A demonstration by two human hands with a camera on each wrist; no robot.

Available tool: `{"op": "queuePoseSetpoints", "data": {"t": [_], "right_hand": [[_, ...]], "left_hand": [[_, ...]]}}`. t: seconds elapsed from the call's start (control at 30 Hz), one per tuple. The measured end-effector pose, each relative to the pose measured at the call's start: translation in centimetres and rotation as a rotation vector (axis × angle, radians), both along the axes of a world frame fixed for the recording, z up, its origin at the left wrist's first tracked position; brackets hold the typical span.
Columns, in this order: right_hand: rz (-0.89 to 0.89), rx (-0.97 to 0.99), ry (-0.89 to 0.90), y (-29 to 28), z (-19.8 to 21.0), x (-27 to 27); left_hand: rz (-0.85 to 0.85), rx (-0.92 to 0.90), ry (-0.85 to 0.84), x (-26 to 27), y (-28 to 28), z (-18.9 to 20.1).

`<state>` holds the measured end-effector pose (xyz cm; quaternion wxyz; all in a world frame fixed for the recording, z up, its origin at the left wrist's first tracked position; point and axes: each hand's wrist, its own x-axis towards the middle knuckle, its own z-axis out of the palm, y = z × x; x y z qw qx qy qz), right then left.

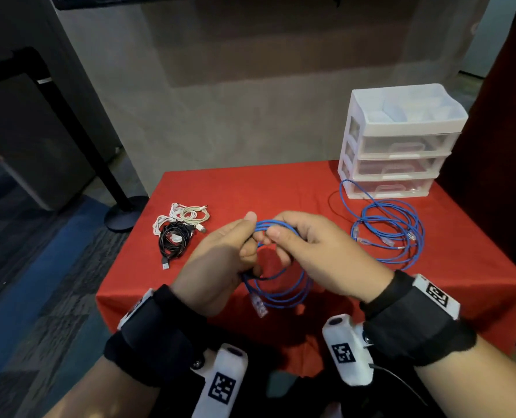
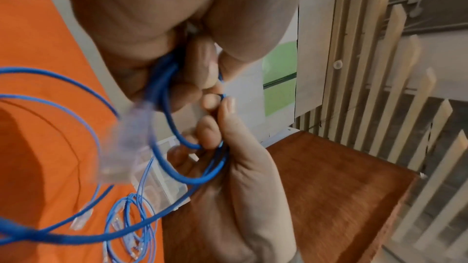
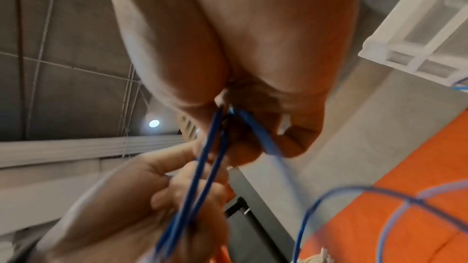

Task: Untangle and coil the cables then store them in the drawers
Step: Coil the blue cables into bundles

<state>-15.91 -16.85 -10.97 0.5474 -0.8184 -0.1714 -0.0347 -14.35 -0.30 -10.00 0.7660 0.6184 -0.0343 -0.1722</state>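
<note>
Both hands hold one coiled blue cable [image 1: 281, 292] above the middle of the red table [image 1: 281, 188]. My left hand [image 1: 229, 251] grips the loops at the coil's top left, thumb raised. My right hand [image 1: 305, 245] curls round the same bundle just to the right. A clear plug [image 1: 259, 306] hangs from the coil's lower left. In the left wrist view the blue cable [image 2: 162, 127] loops through both hands' fingers [image 2: 210, 133], the plug [image 2: 126, 143] blurred in front. In the right wrist view the cable's strands [image 3: 202, 177] run down from my curled right hand.
A second blue cable [image 1: 389, 233] lies loosely coiled at the table's right, one strand trailing to the white three-drawer unit [image 1: 398, 146] at the back right, drawers closed. A tangle of white and black cables [image 1: 178, 230] lies at the left. A black stand base [image 1: 124, 214] sits on the floor.
</note>
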Motion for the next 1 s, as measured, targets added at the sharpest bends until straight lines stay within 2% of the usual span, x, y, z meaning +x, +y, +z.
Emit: {"op": "queuePoseSetpoints", "data": {"t": [0.07, 0.13, 0.23, 0.3, 0.43, 0.53, 0.67, 0.8, 0.9, 1.0], "right_hand": [[-0.048, 0.205, 0.067, 0.2, -0.1, 0.2], [-0.042, 0.457, 0.226, 0.4, 0.0, 0.1], [-0.132, 0.680, 0.392, 1.1, 0.5, 0.1], [-0.213, 0.777, 0.399, 1.7, 0.7, 0.1], [-0.268, 0.875, 0.339, 2.4, 0.6, 0.6], [-0.291, 0.976, 0.327, 2.0, 0.5, 0.8], [-0.282, 1.010, 0.362, 1.6, 0.5, 0.6], [-0.183, 0.976, 0.389, 1.7, 0.5, 0.2], [-0.085, 0.878, 0.372, 1.6, 0.1, -0.1], [-0.064, 0.771, 0.355, 1.7, -0.1, -0.5]], "left_hand": [[-0.027, -0.069, 0.013, -0.1, 0.3, -0.2], [-0.064, -0.087, 0.014, -0.3, 0.8, -0.5], [-0.130, -0.141, 0.062, -0.3, 1.6, -0.4], [-0.158, -0.178, 0.088, -0.2, 1.6, -0.2], [-0.145, -0.236, 0.073, -0.6, 0.9, -0.2], [-0.111, -0.094, -0.034, -1.0, 1.1, -1.0], [-0.142, 0.119, -0.212, -1.1, 2.3, -1.9], [-0.168, 0.174, -0.243, -0.9, 3.1, -1.4], [0.025, 0.177, -0.264, 0.0, 3.4, -1.4], [0.184, 0.200, -0.288, 0.8, 3.3, -2.2]]}}
